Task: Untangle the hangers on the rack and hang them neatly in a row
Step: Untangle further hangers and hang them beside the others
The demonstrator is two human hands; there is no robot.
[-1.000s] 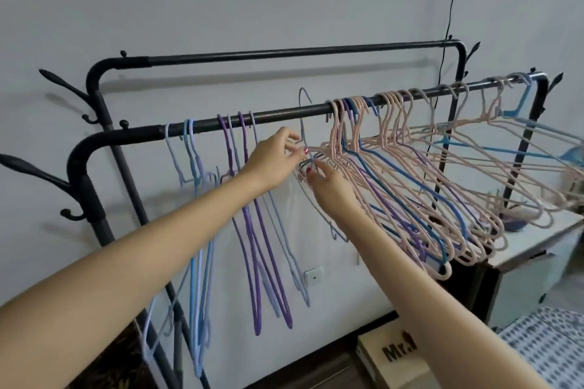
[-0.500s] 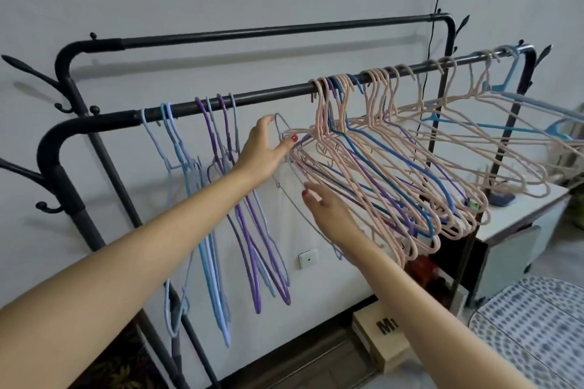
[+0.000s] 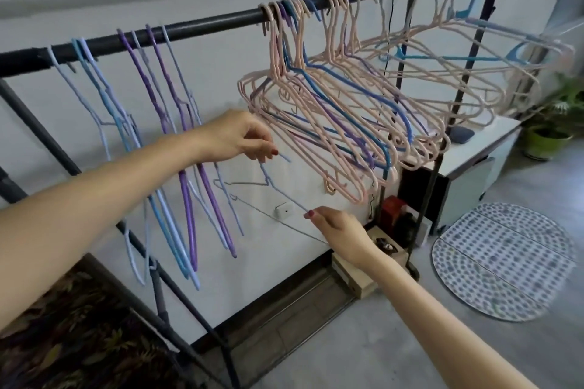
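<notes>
Head view: left hand (image 3: 240, 136) pinches the hook end of a pale lilac hanger (image 3: 278, 189), held off the rail (image 3: 205, 27) and below it; right hand (image 3: 339, 230) pinches the same hanger's lower arm between thumb and fingertips; hanger tilted, between the two groups on the rack; blue and purple hangers (image 3: 164, 123) hang in a row on the left part of the rail; pink tangle (image 3: 341, 123) bunched right of centre, mixed with blue and purple ones, more pink ones spread toward the right end; oval mat (image 3: 505, 262) on the floor at right
</notes>
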